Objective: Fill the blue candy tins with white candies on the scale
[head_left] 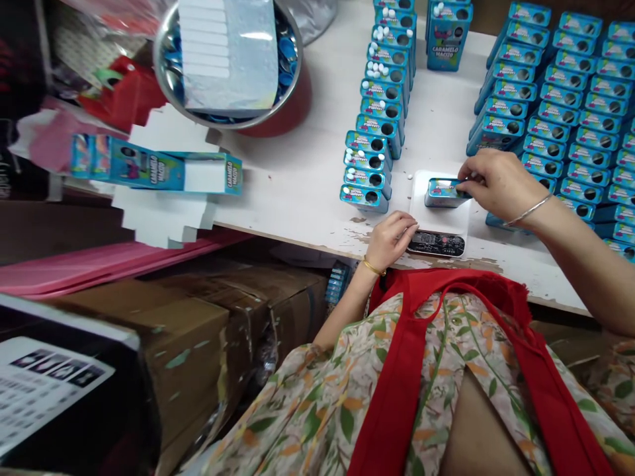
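A small white kitchen scale (439, 221) sits near the front edge of the white table (297, 178). On its platform lies a blue tin (443, 192). My right hand (496, 185) pinches the tin's right end with closed fingers. My left hand (391, 239) rests curled at the scale's left front corner, fingertips touching it beside the display. A single white candy (409, 177) lies on the table just left of the scale.
A row of blue tins (380, 112) with white candies on top runs back from the scale. Several more rows of tins (565, 99) fill the right side. A metal bowl (228, 63) with a foil sheet stands at back left, flat cartons (153, 165) beside it. Cardboard boxes (198, 330) sit under the table.
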The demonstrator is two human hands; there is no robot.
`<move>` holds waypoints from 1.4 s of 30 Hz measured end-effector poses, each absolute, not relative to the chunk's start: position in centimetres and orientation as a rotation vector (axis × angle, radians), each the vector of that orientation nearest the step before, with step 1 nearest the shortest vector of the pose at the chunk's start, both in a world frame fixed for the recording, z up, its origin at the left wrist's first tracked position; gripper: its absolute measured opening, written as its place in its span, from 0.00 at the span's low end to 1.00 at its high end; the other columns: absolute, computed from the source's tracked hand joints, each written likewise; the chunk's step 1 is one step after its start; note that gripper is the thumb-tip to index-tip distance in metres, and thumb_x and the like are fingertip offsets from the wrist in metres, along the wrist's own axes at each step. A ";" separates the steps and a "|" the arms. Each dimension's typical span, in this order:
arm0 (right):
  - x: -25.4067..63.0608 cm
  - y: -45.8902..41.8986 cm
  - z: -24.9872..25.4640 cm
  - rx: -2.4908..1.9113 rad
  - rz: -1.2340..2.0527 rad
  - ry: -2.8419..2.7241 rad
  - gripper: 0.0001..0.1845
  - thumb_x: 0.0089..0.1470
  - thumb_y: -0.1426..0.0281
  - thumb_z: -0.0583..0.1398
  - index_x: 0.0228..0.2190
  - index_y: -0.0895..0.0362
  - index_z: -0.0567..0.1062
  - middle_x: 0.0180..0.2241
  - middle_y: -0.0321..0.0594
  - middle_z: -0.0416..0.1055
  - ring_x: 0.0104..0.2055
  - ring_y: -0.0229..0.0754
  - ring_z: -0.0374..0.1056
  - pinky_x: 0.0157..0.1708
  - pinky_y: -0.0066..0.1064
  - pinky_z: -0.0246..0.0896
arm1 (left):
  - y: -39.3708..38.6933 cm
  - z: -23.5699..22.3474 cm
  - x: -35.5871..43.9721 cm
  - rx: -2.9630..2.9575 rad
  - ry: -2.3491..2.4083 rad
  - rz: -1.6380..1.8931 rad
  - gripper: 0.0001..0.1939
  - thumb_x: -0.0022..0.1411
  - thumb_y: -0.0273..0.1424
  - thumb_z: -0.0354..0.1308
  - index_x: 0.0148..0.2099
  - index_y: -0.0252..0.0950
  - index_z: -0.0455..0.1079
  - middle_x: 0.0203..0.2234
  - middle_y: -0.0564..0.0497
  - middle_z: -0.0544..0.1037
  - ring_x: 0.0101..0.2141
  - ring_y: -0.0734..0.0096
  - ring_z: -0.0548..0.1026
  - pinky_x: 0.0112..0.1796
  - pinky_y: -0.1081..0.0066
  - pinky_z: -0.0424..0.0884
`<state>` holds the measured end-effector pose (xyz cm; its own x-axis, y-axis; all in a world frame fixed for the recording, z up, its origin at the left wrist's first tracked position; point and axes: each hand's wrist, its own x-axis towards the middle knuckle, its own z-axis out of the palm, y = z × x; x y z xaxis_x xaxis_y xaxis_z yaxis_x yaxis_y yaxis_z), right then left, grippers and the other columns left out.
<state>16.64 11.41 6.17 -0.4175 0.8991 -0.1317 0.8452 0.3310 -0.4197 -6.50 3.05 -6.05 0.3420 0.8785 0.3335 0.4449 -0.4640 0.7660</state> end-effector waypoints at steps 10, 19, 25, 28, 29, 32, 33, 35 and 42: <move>18.2 9.2 7.2 -1.704 0.917 -2.012 0.05 0.57 0.70 0.61 0.34 0.55 0.78 0.20 0.37 0.69 0.23 0.41 0.67 0.28 0.35 0.63 | 2.8 -6.3 -7.7 2.055 1.264 0.996 0.12 0.72 0.33 0.52 0.40 0.34 0.74 0.36 0.46 0.78 0.39 0.70 0.77 0.42 0.69 0.74; 16.6 9.9 7.3 -1.739 0.830 -2.191 0.06 0.55 0.73 0.61 0.26 0.52 0.74 0.25 0.42 0.70 0.36 0.50 0.70 0.40 0.42 0.63 | 2.8 -6.1 -7.3 2.076 1.233 1.010 0.11 0.71 0.32 0.52 0.40 0.34 0.74 0.35 0.46 0.78 0.38 0.70 0.77 0.41 0.70 0.73; 15.4 10.7 7.2 -1.682 0.750 -2.392 0.08 0.56 0.74 0.59 0.26 0.52 0.72 0.32 0.45 0.71 0.42 0.54 0.69 0.44 0.46 0.63 | 2.8 -6.0 -7.3 2.061 1.231 0.981 0.11 0.72 0.32 0.52 0.40 0.34 0.74 0.35 0.46 0.78 0.38 0.70 0.77 0.41 0.70 0.73; 15.1 10.7 7.8 -1.731 0.720 -2.482 0.08 0.58 0.73 0.57 0.28 0.53 0.73 0.34 0.47 0.71 0.44 0.56 0.69 0.45 0.47 0.63 | 2.8 -6.1 -7.4 2.058 1.233 0.977 0.11 0.72 0.32 0.52 0.40 0.34 0.74 0.35 0.46 0.78 0.38 0.70 0.77 0.41 0.70 0.73; 15.1 10.7 7.9 -1.741 0.714 -2.495 0.08 0.59 0.73 0.57 0.28 0.54 0.74 0.35 0.48 0.72 0.44 0.56 0.69 0.46 0.47 0.63 | 2.8 -6.1 -7.4 2.058 1.230 0.983 0.11 0.72 0.32 0.52 0.40 0.34 0.74 0.35 0.46 0.78 0.38 0.70 0.77 0.41 0.70 0.73; 15.2 10.7 7.9 -1.720 0.731 -2.446 0.07 0.58 0.73 0.58 0.30 0.53 0.75 0.35 0.47 0.73 0.45 0.55 0.70 0.46 0.46 0.63 | 2.9 -6.1 -7.3 2.049 1.232 0.986 0.11 0.72 0.33 0.52 0.40 0.34 0.74 0.35 0.46 0.77 0.38 0.71 0.76 0.41 0.70 0.73; 15.3 10.6 7.8 -1.693 0.740 -2.421 0.07 0.58 0.72 0.59 0.31 0.53 0.76 0.34 0.46 0.73 0.45 0.54 0.70 0.46 0.45 0.64 | 2.9 -6.1 -7.3 2.043 1.234 0.978 0.12 0.72 0.33 0.52 0.40 0.35 0.74 0.35 0.46 0.77 0.38 0.70 0.76 0.41 0.70 0.73; 15.6 10.6 7.4 -1.639 0.751 -2.387 0.06 0.59 0.69 0.59 0.33 0.51 0.77 0.34 0.44 0.74 0.44 0.53 0.70 0.45 0.45 0.65 | 2.9 -6.1 -7.3 2.035 1.244 0.960 0.12 0.72 0.34 0.51 0.40 0.35 0.74 0.35 0.46 0.78 0.38 0.70 0.76 0.41 0.69 0.73; 15.7 10.7 6.7 -1.610 0.742 -2.330 0.12 0.63 0.62 0.57 0.39 0.52 0.78 0.35 0.45 0.76 0.45 0.53 0.71 0.43 0.43 0.65 | 3.5 -5.3 -6.5 2.022 1.292 1.009 0.12 0.72 0.35 0.50 0.43 0.35 0.73 0.39 0.45 0.77 0.41 0.68 0.76 0.43 0.67 0.74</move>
